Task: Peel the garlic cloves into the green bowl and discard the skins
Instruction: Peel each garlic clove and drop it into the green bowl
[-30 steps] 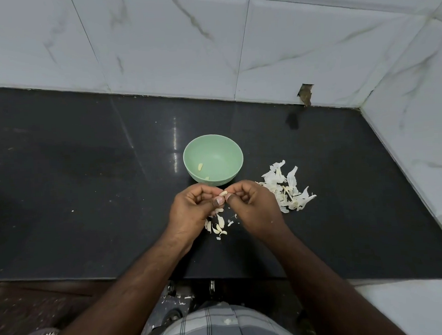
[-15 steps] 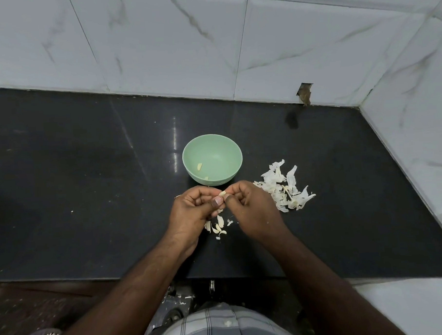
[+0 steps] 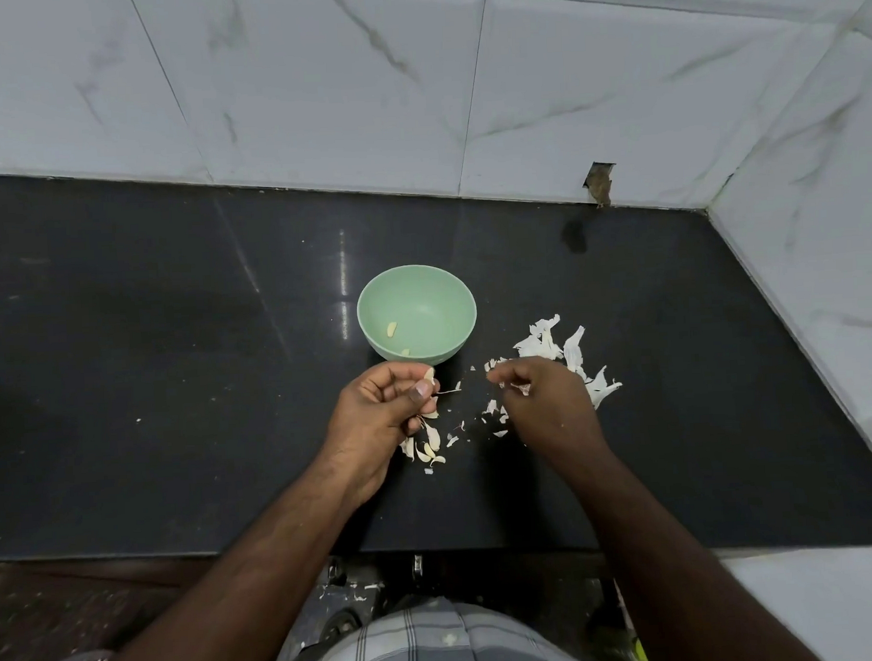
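nearest, checked cloth [image 3: 428, 645] at the bottom edge, two forearms reaching up from it over the black desk [image 3: 127, 393]. just past the desk's near edge, a small heap of garlic cloves [image 3: 426, 448], about four or five, hard to count exactly, lying under and beside the left hand [image 3: 377, 408]. left hand curled, fingers [image 3: 421, 392] and thumb pinching one garlic clove [image 3: 430, 376] at their tips, a thin strip of skin trailing right from it. right hand [image 3: 542, 400] apart from the left, fingers loosely curled and narrow, pinching a small scrap of skin [image 3: 521, 388]. small skin flakes [image 3: 492, 410] scattered on the desk between the two hands. beyond and right of the right hand, one pile of white skins [image 3: 569, 349], partly hidden by the knuckles. farther, one green bowl [image 3: 452, 299] upright, just beyond the left hand's fingertips, with two peeled cloves [image 3: 391, 329] inside. last, white marble wall tiles [image 3: 313, 85] behind and to the right, with one chipped hole [image 3: 598, 183] at the base
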